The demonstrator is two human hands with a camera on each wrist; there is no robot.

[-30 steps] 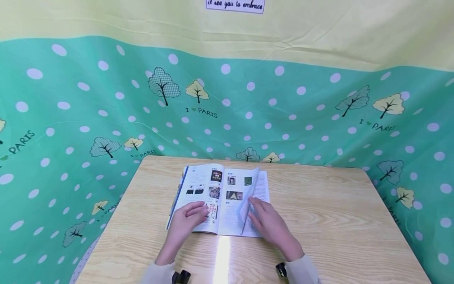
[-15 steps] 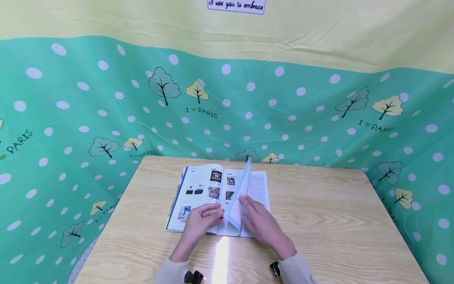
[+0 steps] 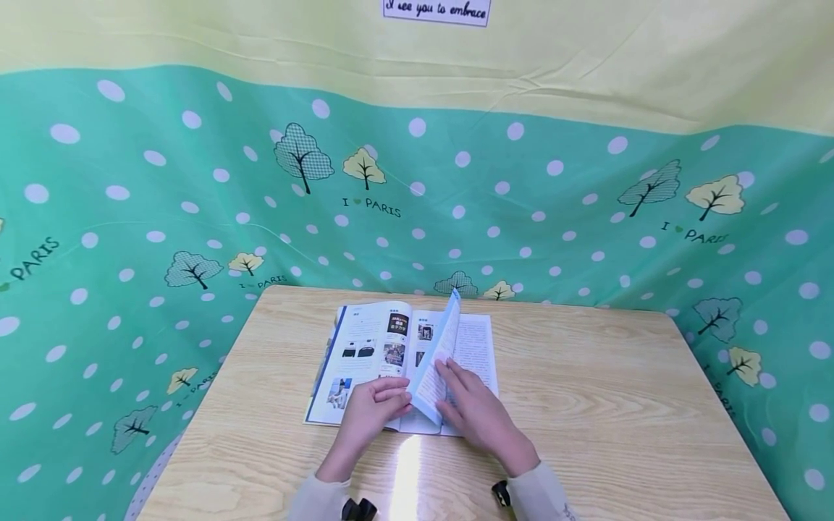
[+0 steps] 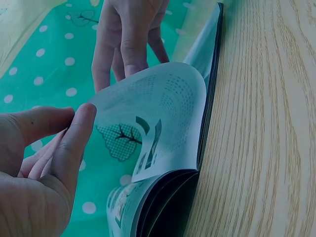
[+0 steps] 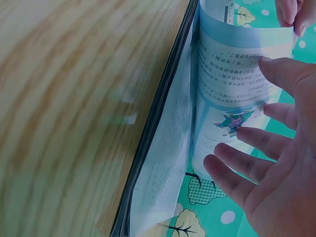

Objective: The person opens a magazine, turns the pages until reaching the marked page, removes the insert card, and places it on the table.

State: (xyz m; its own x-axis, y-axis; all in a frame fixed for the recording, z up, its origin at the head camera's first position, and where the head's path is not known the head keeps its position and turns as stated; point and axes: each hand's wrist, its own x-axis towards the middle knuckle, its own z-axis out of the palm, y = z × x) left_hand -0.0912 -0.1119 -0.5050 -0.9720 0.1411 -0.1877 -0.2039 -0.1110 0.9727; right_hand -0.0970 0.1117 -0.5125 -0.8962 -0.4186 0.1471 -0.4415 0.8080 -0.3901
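A magazine (image 3: 365, 329) lies open on the table, with printed text and small photos on its pages. One page (image 3: 439, 362) stands raised and curved over the right half. My left hand (image 3: 368, 409) pinches the near edge of that page between thumb and fingers, also seen in the left wrist view (image 4: 54, 143). On the page's other side is my right hand (image 3: 476, 412), fingers spread and fairly straight. In the right wrist view its fingertips (image 5: 266, 64) touch or nearly touch the page's printed face.
The wooden table (image 3: 586, 391) extends to both sides of the magazine. Behind it hangs a green dotted curtain (image 3: 521, 217) with tree prints. Dark wrist cameras (image 3: 358, 509) sit at the sleeves.
The raised page has swung leftward from the right side and now stands steeper. My left hand has moved right to the page's edge. My right hand has followed the page slightly left.
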